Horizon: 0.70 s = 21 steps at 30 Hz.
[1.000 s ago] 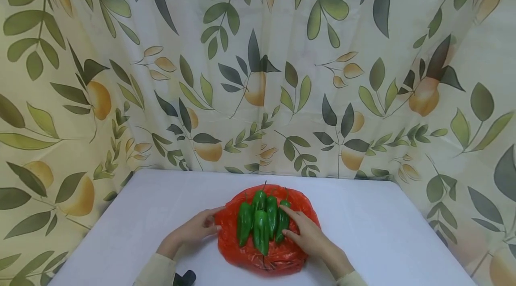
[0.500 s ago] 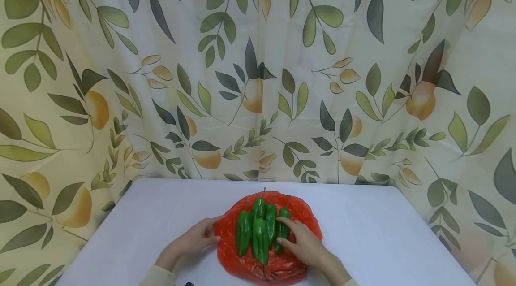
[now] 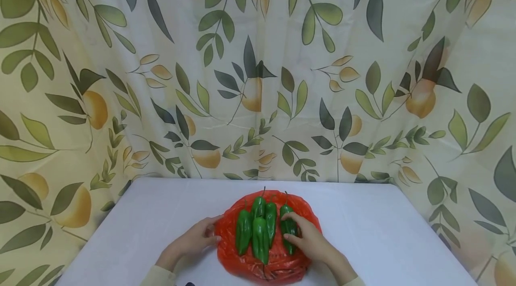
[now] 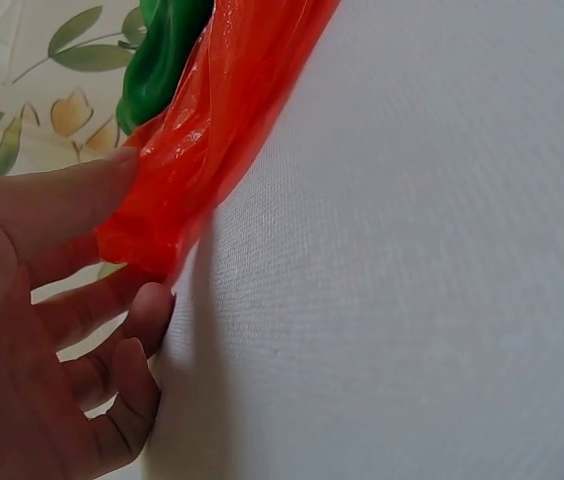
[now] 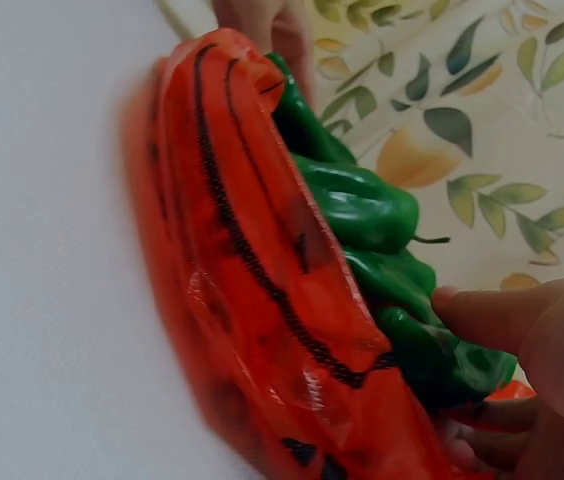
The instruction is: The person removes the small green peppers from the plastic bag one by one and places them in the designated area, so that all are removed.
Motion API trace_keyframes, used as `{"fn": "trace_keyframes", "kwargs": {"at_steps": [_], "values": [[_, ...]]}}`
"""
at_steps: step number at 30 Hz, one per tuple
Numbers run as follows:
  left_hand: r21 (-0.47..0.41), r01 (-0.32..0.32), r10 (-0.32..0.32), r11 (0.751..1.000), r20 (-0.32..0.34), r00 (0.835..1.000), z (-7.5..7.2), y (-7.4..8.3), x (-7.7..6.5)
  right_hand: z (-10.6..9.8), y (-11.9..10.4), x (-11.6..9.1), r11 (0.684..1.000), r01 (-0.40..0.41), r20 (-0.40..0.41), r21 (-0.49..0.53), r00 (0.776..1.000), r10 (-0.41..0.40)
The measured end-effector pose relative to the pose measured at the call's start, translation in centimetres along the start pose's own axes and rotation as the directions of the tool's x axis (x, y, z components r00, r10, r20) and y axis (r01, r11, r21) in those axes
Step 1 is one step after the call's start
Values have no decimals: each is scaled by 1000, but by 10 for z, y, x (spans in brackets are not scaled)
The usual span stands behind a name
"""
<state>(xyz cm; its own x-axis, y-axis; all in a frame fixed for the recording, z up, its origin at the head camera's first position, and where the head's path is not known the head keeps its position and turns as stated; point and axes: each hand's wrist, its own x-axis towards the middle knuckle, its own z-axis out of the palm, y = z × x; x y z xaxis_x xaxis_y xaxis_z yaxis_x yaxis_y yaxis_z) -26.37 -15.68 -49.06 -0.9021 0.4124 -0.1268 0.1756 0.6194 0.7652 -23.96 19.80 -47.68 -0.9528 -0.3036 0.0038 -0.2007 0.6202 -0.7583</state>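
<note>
Several long green peppers (image 3: 260, 241) lie in an opened red plastic bag (image 3: 234, 259) on the white table. My right hand (image 3: 308, 239) holds the rightmost pepper (image 3: 288, 227) between thumb and fingers, a little apart from the others. In the right wrist view the thumb touches a pepper (image 5: 422, 350), and the other fingers are partly hidden. My left hand (image 3: 193, 239) pinches the bag's left edge; the left wrist view has the thumb on top of the red plastic (image 4: 192, 160) and fingers below it.
White table (image 3: 363, 232) surface stretches to both sides of the bag. A leaf-and-fruit patterned curtain (image 3: 282, 124) hangs behind and to the sides. A small dark object (image 3: 190, 284) shows at the bottom edge near the left sleeve.
The right hand has moved slightly right with the rightmost pepper, opening a gap to the other peppers. The left hand stays at the bag's edge. The head view has tilted up somewhat.
</note>
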Motion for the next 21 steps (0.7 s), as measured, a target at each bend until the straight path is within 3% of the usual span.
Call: {"fn": "trace_keyframes", "kwargs": {"at_steps": [9, 21], "values": [[-23, 36, -36, 999, -1, 999, -1, 3, -3, -9, -8, -7, 998, 27, -9, 56, 1000, -26], [-18, 31, -31, 999, -19, 999, 1, 3, -2, -35, -19, -20, 983, 52, 24, 178, 998, -57]]}}
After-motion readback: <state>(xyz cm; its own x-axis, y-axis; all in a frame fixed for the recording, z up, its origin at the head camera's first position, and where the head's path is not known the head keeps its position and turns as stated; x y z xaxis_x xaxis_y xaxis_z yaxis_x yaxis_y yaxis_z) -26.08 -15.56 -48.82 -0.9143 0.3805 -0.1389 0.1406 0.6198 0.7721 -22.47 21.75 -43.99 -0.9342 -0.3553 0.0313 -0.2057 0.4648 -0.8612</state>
